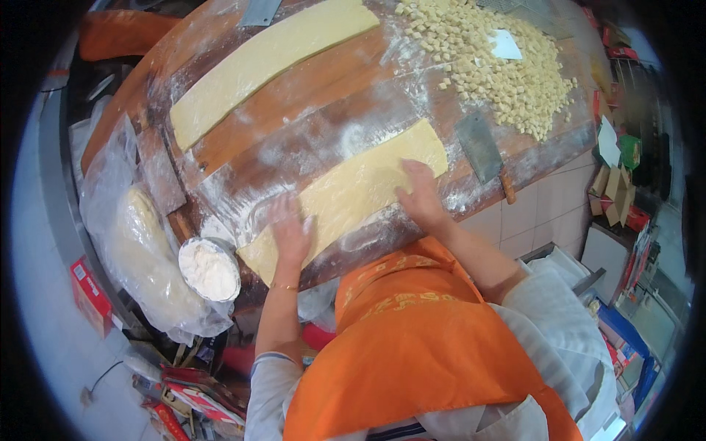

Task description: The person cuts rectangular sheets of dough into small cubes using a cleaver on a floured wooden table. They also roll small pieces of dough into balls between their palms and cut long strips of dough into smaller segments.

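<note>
A long flat slab of yellow dough (364,182) lies near the front edge of the floured wooden table. My left hand (289,229) rests on its left part, fingers apart and slightly blurred. On its right part lies my right hand (420,193), thumb apart from the fingers, at the front side of the slab. Neither hand grips anything. Farther back, a second long strip of dough (270,69) lies flat. A cleaver (479,146) with a wooden handle is just right of the near slab. Many small dough cubes (496,71) are heaped at the back right, with a white card (506,44) on them.
A bowl of flour (209,270) and a plastic bag holding dough (146,248) stand at the table's left. Behind them lies another cleaver (160,171). A metal blade (259,11) shows at the back edge. Cardboard boxes (613,193) are beyond the right end.
</note>
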The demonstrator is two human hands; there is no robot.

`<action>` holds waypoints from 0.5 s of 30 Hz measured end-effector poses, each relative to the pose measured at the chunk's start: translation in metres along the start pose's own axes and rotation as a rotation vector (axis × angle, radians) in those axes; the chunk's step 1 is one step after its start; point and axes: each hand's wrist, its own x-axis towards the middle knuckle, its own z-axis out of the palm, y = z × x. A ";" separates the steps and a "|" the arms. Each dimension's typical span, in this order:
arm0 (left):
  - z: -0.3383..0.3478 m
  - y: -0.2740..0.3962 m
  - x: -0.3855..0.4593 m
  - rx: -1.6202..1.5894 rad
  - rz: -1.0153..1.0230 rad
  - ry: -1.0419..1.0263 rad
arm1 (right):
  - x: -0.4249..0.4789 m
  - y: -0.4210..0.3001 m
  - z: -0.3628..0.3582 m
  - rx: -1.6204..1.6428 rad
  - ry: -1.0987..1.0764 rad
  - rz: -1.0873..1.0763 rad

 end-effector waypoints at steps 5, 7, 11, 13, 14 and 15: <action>0.025 0.071 0.090 -0.359 0.199 -0.034 | -0.038 0.058 -0.014 0.851 -0.175 0.712; 0.037 0.089 0.118 -0.434 0.236 -0.059 | -0.037 0.043 0.008 0.987 -0.059 0.820; 0.049 0.107 0.151 -0.581 0.290 -0.110 | -0.029 0.042 0.027 0.967 0.083 0.909; 0.051 0.112 0.154 -0.602 0.318 -0.125 | -0.026 0.029 0.021 1.033 0.143 0.909; 0.052 0.114 0.155 -0.613 0.331 -0.130 | -0.033 0.042 0.020 1.079 0.125 0.871; 0.052 0.116 0.156 -0.626 0.338 -0.125 | -0.043 0.063 0.018 1.124 0.110 0.829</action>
